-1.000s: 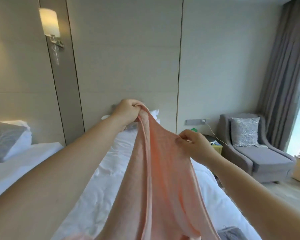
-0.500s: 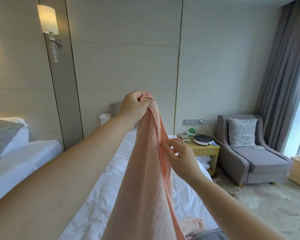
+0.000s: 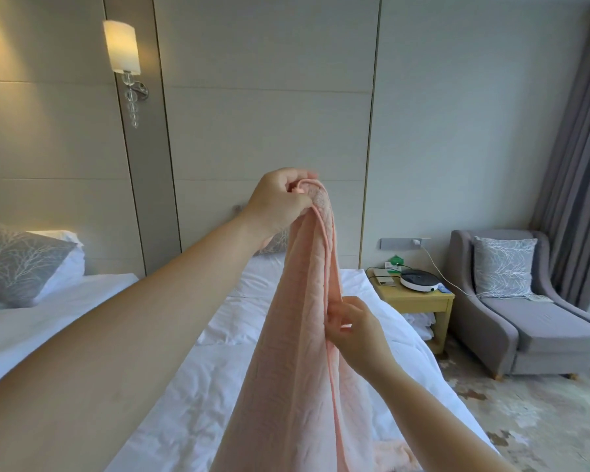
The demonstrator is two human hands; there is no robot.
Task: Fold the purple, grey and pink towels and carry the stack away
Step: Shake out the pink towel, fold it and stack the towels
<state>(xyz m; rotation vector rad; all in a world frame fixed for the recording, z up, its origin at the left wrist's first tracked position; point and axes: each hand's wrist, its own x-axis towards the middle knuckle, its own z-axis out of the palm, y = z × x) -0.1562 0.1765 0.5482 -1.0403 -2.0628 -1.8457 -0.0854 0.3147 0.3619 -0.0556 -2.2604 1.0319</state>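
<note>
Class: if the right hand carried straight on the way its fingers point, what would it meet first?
The right hand points left into the pink towel; its fingertips already seem to touch the hanging edge, so the towel comes first.

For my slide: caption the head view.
Left hand holds pink towel up over bed; right hand pinches its edge.

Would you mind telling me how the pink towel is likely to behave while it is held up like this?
Probably floppy: the pink towel hangs limp from the left hand in long folds. Its textured weave suggests it will not slip easily. The right hand pinches one edge, so loose layers may swing or separate.
</note>
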